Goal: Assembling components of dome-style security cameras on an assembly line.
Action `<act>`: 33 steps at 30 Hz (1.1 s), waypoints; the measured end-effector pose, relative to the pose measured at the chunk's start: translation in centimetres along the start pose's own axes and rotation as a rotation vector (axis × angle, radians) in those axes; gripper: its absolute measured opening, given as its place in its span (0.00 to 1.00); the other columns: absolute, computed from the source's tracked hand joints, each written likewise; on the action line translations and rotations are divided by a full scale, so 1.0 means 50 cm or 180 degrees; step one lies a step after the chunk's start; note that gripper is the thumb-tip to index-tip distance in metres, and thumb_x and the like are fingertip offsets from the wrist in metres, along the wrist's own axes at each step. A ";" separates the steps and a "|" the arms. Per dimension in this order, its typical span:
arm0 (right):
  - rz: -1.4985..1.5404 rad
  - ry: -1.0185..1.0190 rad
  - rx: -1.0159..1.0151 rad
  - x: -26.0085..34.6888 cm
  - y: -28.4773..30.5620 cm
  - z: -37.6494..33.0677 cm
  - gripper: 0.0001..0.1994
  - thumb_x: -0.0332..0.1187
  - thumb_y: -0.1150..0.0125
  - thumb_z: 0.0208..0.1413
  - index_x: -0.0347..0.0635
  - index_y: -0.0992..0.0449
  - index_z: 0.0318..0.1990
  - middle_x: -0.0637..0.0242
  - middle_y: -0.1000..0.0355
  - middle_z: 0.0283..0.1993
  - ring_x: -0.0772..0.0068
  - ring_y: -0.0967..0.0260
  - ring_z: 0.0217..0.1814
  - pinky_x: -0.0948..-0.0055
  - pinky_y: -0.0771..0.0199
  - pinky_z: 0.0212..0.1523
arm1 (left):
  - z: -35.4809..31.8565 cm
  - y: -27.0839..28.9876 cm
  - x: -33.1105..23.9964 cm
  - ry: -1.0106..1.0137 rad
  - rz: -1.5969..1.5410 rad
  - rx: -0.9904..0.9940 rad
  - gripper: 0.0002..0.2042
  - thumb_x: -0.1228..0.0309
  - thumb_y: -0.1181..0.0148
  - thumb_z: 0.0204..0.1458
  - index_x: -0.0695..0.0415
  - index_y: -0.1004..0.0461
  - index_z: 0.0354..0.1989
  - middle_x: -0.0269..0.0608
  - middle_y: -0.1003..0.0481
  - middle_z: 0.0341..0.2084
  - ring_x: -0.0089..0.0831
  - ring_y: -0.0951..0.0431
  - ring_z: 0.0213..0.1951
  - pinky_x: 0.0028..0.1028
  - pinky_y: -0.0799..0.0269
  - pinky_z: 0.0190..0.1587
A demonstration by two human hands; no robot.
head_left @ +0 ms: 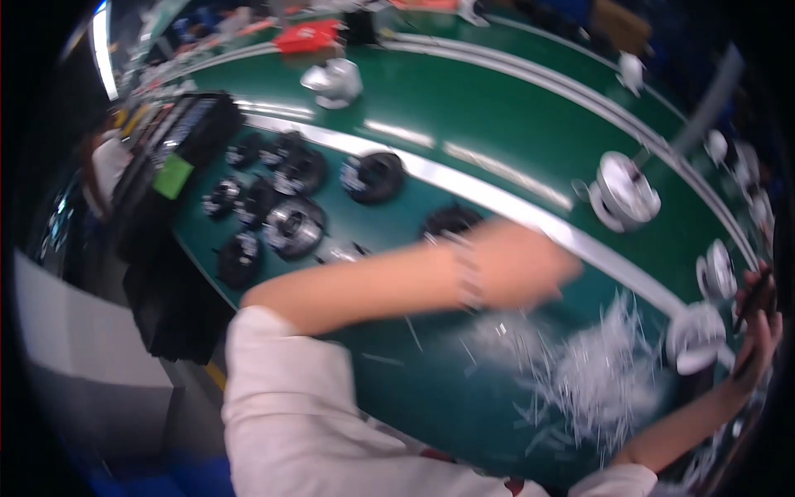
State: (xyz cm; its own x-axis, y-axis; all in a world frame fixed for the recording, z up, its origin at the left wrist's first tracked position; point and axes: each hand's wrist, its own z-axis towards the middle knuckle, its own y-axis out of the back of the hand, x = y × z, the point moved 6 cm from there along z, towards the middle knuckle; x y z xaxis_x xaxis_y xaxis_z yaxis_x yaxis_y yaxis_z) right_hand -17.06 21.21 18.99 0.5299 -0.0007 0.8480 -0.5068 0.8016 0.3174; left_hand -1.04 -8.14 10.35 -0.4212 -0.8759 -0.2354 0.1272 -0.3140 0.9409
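My left forearm reaches across the bench, and my left hand (530,263) is smeared by motion above the bench near the pale rail. Its fingers cannot be made out. A black ring-shaped part (451,222) lies just behind its wrist. At the far right edge my right hand (755,335) is raised, its fingers stretched out and apart. Close beside it is a white round housing (696,338). Between my two arms lies a loose heap of thin clear-white strips (600,373), with some strays around it.
Several black ring parts with metal centres (296,225) stand on the bench's left side. A black crate (178,149) with a green card borders them. Beyond the pale rail (439,176), a green conveyor (497,108) carries white housings (625,192). A red item (308,36) lies far back.
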 end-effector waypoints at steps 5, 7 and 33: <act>-0.1140 -0.0386 -0.0203 0.019 -0.152 -0.171 0.31 0.35 0.39 0.36 0.29 0.39 0.51 0.55 0.36 0.47 0.67 0.38 0.48 0.72 0.42 0.50 | -0.224 0.095 0.138 0.1390 0.0346 -0.1079 0.10 0.77 0.46 0.44 0.61 0.29 0.37 0.43 0.26 0.31 0.34 0.26 0.32 0.26 0.31 0.31; -0.1967 -0.0303 -0.0207 0.059 -0.241 -0.204 0.29 0.29 0.39 0.23 0.30 0.31 0.42 0.55 0.32 0.41 0.63 0.34 0.44 0.72 0.38 0.47 | -0.309 0.076 0.165 0.2393 0.0045 -0.0735 0.12 0.76 0.42 0.39 0.63 0.29 0.35 0.47 0.27 0.32 0.42 0.27 0.35 0.31 0.32 0.38; -0.1605 0.0129 0.0255 -0.132 -0.412 -0.383 0.26 0.35 0.38 0.29 0.39 0.33 0.43 0.62 0.37 0.42 0.65 0.40 0.41 0.68 0.42 0.39 | -0.282 -0.233 0.137 0.2573 -0.4176 -0.1772 0.24 0.74 0.46 0.46 0.63 0.46 0.52 0.39 0.35 0.41 0.23 0.33 0.34 0.20 0.34 0.35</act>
State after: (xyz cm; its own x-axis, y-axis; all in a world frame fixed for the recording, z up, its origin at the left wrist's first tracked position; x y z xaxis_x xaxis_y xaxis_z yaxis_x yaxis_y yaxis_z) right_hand 2.92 16.13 -1.27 0.7471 -0.3510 0.5644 -0.2309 0.6592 0.7156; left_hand 7.25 -15.64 -5.67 0.0334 0.1844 -0.9823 0.4464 -0.8821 -0.1505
